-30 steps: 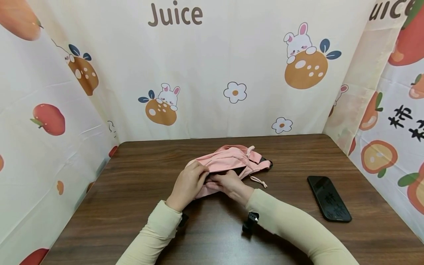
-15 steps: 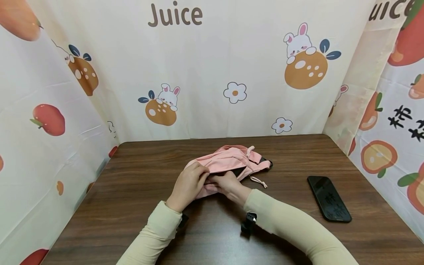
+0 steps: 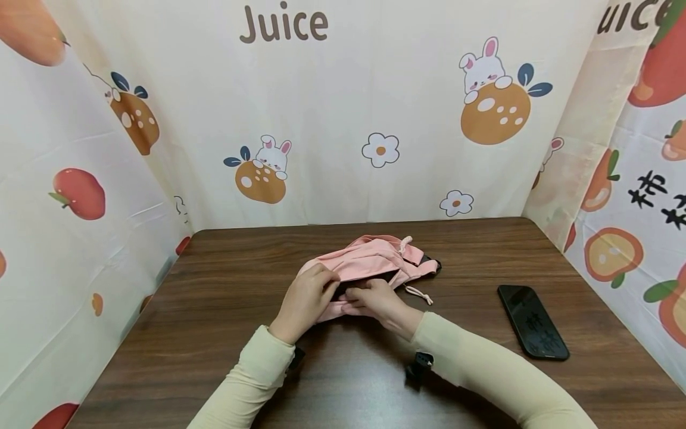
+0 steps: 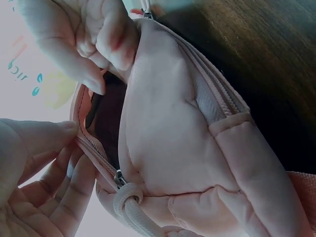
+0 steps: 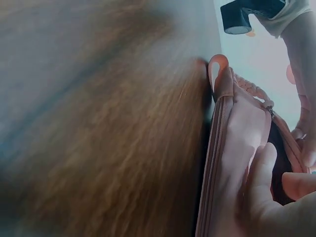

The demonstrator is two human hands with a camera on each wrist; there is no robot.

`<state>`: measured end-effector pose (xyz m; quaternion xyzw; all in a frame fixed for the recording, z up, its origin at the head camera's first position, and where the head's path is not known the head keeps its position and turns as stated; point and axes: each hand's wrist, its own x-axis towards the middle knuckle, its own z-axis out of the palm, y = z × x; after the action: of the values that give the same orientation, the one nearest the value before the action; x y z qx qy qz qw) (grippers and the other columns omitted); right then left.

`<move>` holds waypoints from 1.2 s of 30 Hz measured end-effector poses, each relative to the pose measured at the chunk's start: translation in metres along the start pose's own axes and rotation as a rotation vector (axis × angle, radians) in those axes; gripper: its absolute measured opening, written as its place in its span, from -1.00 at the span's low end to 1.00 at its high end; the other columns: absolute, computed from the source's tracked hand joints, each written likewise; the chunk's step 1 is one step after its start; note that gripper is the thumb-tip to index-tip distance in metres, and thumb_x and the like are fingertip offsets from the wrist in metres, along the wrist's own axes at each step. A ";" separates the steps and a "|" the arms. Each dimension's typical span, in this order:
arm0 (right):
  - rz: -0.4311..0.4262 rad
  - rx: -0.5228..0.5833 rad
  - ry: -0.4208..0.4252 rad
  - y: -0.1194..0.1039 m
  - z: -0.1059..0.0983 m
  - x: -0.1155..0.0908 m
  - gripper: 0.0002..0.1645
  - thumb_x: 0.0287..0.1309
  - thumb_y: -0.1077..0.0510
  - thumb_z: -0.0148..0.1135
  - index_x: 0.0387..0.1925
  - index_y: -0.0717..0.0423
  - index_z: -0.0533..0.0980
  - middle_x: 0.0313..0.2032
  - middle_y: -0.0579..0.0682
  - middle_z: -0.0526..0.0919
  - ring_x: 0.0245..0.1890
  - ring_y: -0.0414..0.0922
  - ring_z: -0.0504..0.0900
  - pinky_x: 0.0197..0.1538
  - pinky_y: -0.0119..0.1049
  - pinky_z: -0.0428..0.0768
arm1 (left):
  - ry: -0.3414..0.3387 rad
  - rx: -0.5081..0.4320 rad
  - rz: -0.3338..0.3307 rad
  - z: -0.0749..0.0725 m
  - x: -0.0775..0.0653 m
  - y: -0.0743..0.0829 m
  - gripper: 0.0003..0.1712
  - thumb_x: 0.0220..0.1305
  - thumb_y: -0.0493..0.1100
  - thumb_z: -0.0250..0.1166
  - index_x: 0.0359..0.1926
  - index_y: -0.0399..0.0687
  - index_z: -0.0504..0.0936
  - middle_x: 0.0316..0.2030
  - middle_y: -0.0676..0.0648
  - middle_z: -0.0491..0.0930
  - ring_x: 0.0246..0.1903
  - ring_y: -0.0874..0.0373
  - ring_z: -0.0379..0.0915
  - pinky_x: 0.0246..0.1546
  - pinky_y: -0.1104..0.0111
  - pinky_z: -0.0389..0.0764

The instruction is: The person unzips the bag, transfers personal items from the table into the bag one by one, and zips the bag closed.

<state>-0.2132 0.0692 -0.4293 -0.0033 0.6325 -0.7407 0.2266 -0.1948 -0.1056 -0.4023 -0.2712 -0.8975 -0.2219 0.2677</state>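
Note:
A soft pink zippered bag (image 3: 370, 253) with a dark lining lies on the brown table, its opening parted toward the person. With thumb and fingers my left hand (image 3: 306, 298) pinches the far zipper edge (image 4: 96, 153) and holds it up. My right hand (image 3: 383, 304) is at the near edge of the opening. Its fingers are curled at the rim and its thumb (image 4: 91, 81) points over the dark interior (image 4: 111, 113). Some of its fingers are hidden by the bag's near panel (image 4: 163, 108). A knotted cord (image 4: 129, 200) hangs from the zipper pull (image 4: 120, 178).
A black phone (image 3: 532, 322) lies on the wooden table (image 3: 225, 286) to the right. Pale cords (image 3: 418, 294) and straps (image 3: 423, 269) spread from the bag's right end. Printed curtains (image 3: 332, 107) surround the table's back and sides.
My right hand has drawn back to the right, partly out of the opening, and more of the dark interior shows. The left hand keeps its hold with hardly any movement.

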 end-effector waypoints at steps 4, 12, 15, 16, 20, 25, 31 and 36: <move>-0.032 -0.048 -0.003 -0.002 -0.006 -0.005 -0.64 0.29 0.31 0.09 0.03 0.51 0.38 -0.26 0.16 0.72 -0.43 -0.22 0.72 -0.23 -0.35 0.69 | -0.004 0.005 0.007 0.001 0.000 0.000 -0.93 0.16 -0.29 0.38 -0.39 -0.03 0.69 -0.43 0.04 0.58 -0.39 0.22 0.49 -0.30 0.35 0.54; -0.077 -0.150 0.002 -0.005 -0.021 -0.016 -0.66 0.30 0.26 0.12 -0.02 0.48 0.42 -0.28 0.10 0.75 -0.38 -0.22 0.72 -0.26 -0.38 0.67 | 0.009 0.021 0.052 0.003 -0.003 0.002 -0.92 0.11 -0.29 0.42 -0.42 -0.02 0.69 -0.47 0.06 0.57 -0.44 0.24 0.49 -0.35 0.38 0.53; -0.105 -0.189 -0.016 -0.006 -0.027 -0.018 -0.64 0.32 0.22 0.14 -0.03 0.49 0.45 -0.31 0.06 0.75 -0.38 -0.23 0.71 -0.26 -0.38 0.66 | 0.007 0.025 0.062 0.004 -0.003 0.002 -0.91 0.10 -0.29 0.42 -0.43 -0.02 0.69 -0.48 0.06 0.58 -0.45 0.24 0.49 -0.36 0.39 0.54; -0.123 -0.213 -0.023 -0.006 -0.029 -0.018 -0.64 0.32 0.21 0.14 -0.04 0.49 0.46 -0.31 0.08 0.75 -0.38 -0.22 0.71 -0.26 -0.36 0.67 | 0.004 0.027 0.063 0.005 -0.003 0.002 -0.91 0.10 -0.29 0.42 -0.43 -0.02 0.69 -0.48 0.06 0.58 -0.45 0.25 0.49 -0.36 0.39 0.54; -0.239 -0.380 -0.050 -0.007 -0.035 -0.021 -0.67 0.34 0.21 0.13 -0.08 0.47 0.49 -0.29 0.22 0.74 -0.33 -0.14 0.72 -0.23 -0.26 0.69 | -0.023 0.021 0.047 0.005 -0.004 0.002 -0.93 0.10 -0.29 0.42 -0.43 -0.04 0.69 -0.47 0.06 0.59 -0.45 0.25 0.49 -0.36 0.39 0.54; -0.402 -0.594 -0.030 -0.012 -0.038 -0.024 -0.78 0.31 0.23 0.15 -0.15 0.37 0.55 -0.31 0.22 0.72 -0.35 -0.16 0.68 -0.29 -0.29 0.66 | -0.055 -0.023 0.003 0.001 -0.005 0.000 -0.95 0.12 -0.28 0.41 -0.38 -0.05 0.72 -0.44 0.04 0.61 -0.41 0.24 0.52 -0.33 0.36 0.57; -0.584 -0.819 0.039 -0.020 -0.034 -0.028 -0.87 0.23 0.22 0.25 -0.21 0.19 0.61 -0.35 -0.04 0.70 -0.38 -0.32 0.57 -0.26 -0.43 0.56 | -0.012 -0.050 -0.039 -0.010 -0.008 -0.003 -0.90 0.16 -0.29 0.40 -0.27 -0.06 0.74 -0.35 0.04 0.64 -0.41 0.23 0.53 -0.34 0.35 0.58; -0.708 -0.932 0.021 -0.023 -0.026 -0.030 -0.87 0.22 0.22 0.27 -0.20 0.16 0.62 -0.35 -0.09 0.71 -0.35 -0.31 0.61 -0.22 -0.36 0.61 | 0.008 -0.073 -0.109 -0.022 -0.010 -0.008 -0.84 0.15 -0.32 0.40 -0.21 -0.11 0.72 -0.30 -0.03 0.64 -0.38 0.18 0.58 -0.33 0.32 0.62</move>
<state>-0.2014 0.1058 -0.4044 -0.3066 0.8541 -0.4150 -0.0663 -0.1848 -0.1273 -0.3937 -0.2309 -0.9012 -0.2698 0.2485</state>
